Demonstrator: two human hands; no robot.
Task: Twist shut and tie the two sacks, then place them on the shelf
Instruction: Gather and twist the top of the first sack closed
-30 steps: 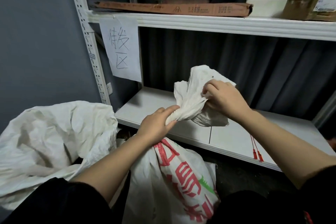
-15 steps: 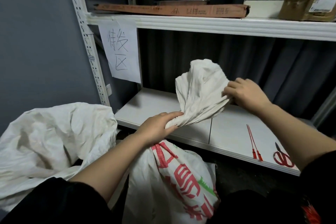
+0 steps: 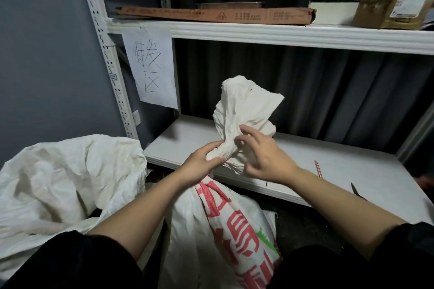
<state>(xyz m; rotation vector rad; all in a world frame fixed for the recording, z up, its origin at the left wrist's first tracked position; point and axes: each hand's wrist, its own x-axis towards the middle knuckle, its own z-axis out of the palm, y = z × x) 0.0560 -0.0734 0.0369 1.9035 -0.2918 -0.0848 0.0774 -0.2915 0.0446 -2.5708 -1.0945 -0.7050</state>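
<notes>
Fingers of the left hand are curled tight round the twisted neck of the printed sack, thumb closing the grip. The right hand sits just beside it at 3 o'clock, fingers spread and loosely bent, fingertips touching the gathered cloth without clasping it. Above both hands, the loose sack mouth fans upward toward 12 o'clock, crumpled and open at the top edge. The sack body hangs below the hands at 6 o'clock, standing on the floor in front of the lower shelf, red and green print facing right. The second sack lies slumped at 9 o'clock, untwisted, well apart from the hands. On the lower shelf at 3 o'clock lie thin red ties and a dark tool, partly hidden by the right forearm. A handwritten sign hangs at 11 o'clock. The upper shelf carries a flat carton and boxes.
</notes>
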